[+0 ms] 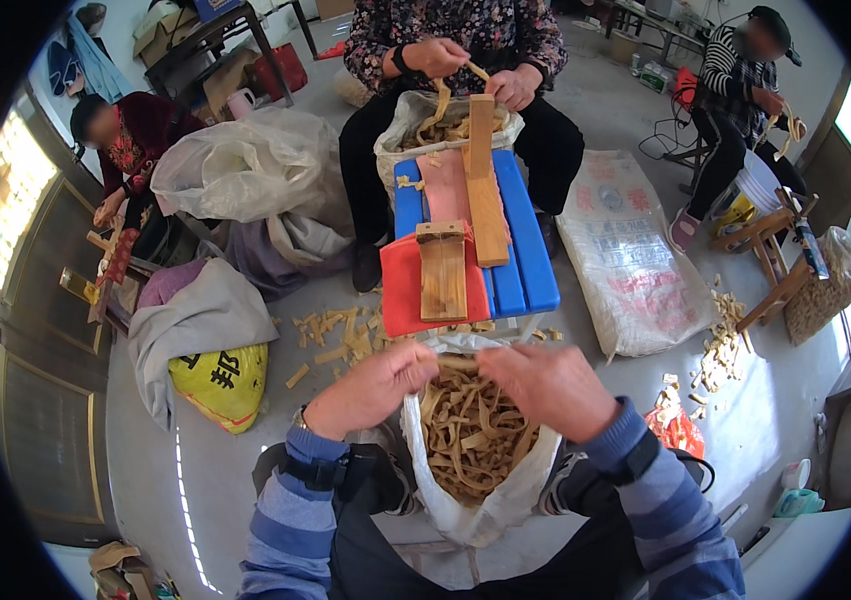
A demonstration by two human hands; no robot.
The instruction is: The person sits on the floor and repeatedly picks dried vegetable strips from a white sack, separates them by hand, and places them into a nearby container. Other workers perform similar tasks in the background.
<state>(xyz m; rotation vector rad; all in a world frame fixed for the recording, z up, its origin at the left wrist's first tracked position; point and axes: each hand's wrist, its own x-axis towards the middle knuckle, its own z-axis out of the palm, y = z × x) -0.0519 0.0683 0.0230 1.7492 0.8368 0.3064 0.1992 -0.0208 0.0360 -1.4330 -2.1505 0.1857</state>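
My left hand (pixel 376 386) pinches one end of a short tan strip (pixel 458 363). My right hand (pixel 553 386) grips its other end, and the fingers partly hide it. Both hands are above the mouth of a white sack (pixel 489 517) that stands between my knees. Curled, dried-looking tan strips (pixel 478 442) fill the sack; I cannot tell their material. Just beyond, a blue plastic stool (pixel 526 247) bears a wooden block (pixel 443 281) on a red cloth (pixel 400 292). A longer wooden piece (pixel 487 217) with an upright end lies at the stool's far side.
Opposite me sits a person (pixel 463 45) holding a strip over another sack (pixel 403 131). Two more people (pixel 740 90) work at the sides. Tan scraps (pixel 350 334) litter the floor. A flat woven sack (pixel 628 255) lies right; covered bags (pixel 200 307) stand left.
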